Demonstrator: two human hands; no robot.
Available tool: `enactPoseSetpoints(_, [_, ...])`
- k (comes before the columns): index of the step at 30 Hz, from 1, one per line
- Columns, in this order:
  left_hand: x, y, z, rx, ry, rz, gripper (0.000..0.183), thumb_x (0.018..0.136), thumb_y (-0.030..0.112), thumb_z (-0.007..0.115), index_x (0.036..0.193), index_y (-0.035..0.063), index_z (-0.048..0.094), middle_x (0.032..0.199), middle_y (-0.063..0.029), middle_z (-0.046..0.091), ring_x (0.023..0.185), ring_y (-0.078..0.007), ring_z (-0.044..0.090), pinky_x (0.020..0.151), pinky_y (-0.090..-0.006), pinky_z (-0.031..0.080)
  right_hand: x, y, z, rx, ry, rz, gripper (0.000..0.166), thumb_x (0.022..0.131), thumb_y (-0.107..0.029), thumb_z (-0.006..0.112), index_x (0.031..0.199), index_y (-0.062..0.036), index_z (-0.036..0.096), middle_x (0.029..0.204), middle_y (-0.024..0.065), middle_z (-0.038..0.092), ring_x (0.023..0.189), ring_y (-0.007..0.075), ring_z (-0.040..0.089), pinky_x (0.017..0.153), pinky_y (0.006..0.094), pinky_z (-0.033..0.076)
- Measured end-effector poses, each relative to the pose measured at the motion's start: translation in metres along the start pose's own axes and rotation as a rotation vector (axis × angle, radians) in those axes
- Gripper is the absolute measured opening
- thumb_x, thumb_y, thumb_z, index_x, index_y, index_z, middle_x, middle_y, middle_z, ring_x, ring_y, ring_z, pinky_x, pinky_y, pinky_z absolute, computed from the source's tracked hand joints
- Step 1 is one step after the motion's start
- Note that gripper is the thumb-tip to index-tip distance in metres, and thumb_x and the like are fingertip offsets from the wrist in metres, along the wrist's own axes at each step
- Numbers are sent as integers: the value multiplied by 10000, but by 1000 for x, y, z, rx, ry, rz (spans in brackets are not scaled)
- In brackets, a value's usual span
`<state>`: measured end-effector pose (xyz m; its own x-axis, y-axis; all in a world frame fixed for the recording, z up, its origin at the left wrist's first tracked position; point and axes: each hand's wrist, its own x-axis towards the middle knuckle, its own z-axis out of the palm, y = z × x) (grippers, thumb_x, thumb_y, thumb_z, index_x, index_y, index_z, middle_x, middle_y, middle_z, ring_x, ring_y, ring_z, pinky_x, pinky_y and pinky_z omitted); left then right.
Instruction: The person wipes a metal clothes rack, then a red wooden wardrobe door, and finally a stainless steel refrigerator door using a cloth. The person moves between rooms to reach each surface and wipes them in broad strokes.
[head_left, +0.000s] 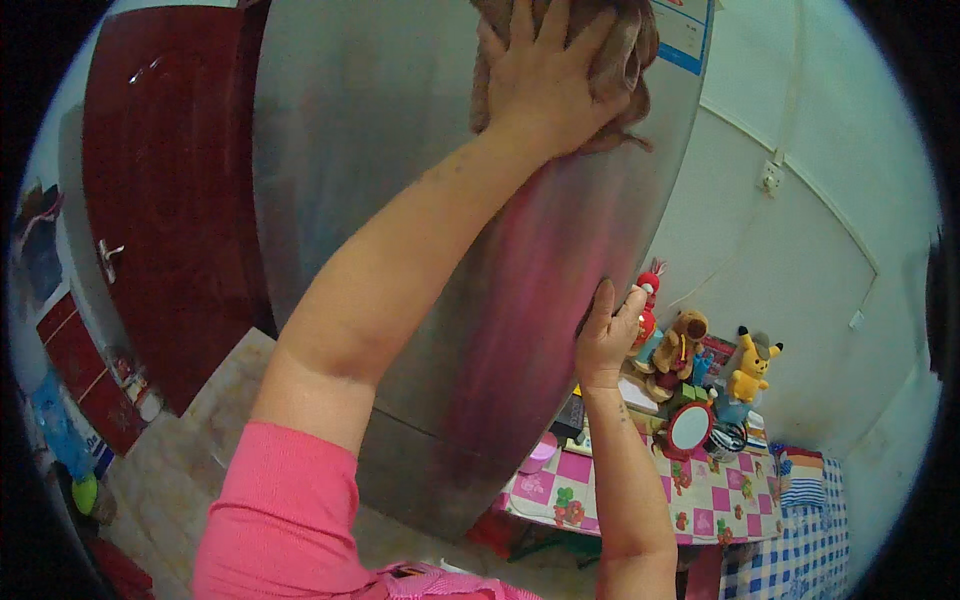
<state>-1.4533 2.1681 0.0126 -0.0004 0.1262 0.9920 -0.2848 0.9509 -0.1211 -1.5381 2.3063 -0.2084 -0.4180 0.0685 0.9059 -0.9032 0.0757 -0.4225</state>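
A brown cloth (630, 67) lies bunched against the silver front of a refrigerator (405, 322). My left hand (544, 82) presses the cloth to that surface, fingers spread over it and fingertips cut off by the top of the view. Lower down, my right hand (611, 334) braces on the refrigerator's right edge, thumb on the front and the other fingers toward the side, partly hidden. A blue-and-white label (684, 34) with writing sits beside the cloth. Pink from my clothing reflects in the metal.
A dark red door (169, 187) stands on the left. Right of the refrigerator, a table with a checked floral cover (701, 517) carries a red-framed mirror (690, 429), a yellow plush toy (750, 371) and a brown plush toy (679, 349). A wall socket (770, 178) is above.
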Motion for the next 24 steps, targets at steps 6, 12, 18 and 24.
enactPoseSetpoints(6, [-78, -3, -20, -129, 9, 157, 647, 747, 464, 659, 1359, 328, 500, 1471, -134, 342, 1385, -432, 215, 1013, -713, 206, 2, -5, 3, -72, 11, -115, 499, 1012, -448, 371, 1014, 30, 512, 912, 157, 534, 808, 288, 519, 743, 378, 418])
enactPoseSetpoints(12, [-187, -8, -38, -240, -264, 217, 623, 702, 453, 678, 1303, 344, 553, 1442, -118, 367, 1400, -420, 210, 1018, -729, 172, -2, 11, 3, -74, 51, -139, 515, 1023, -454, 327, 969, 27, 502, 870, 154, 484, 793, 293, 478, 743, 373, 401])
enactPoseSetpoints(18, [-318, -48, -50, -265, -432, 515, 677, 665, 374, 714, 1314, 366, 519, 1497, -14, 354, 1424, -323, 224, 1035, -708, 161, -1, 2, -2, -147, -17, -84, 481, 1001, -385, 276, 1078, 15, 532, 1006, 223, 497, 900, 426, 514, 773, 458, 416])
enactPoseSetpoints(24, [-325, -86, -49, -270, -422, 590, 463, 657, 403, 676, 1116, 349, 647, 1375, -7, 480, 1385, -325, 299, 1051, -700, 138, 1, -5, 3, -116, 29, -52, 444, 1018, -357, 275, 951, 27, 489, 892, 211, 510, 829, 404, 517, 715, 447, 418])
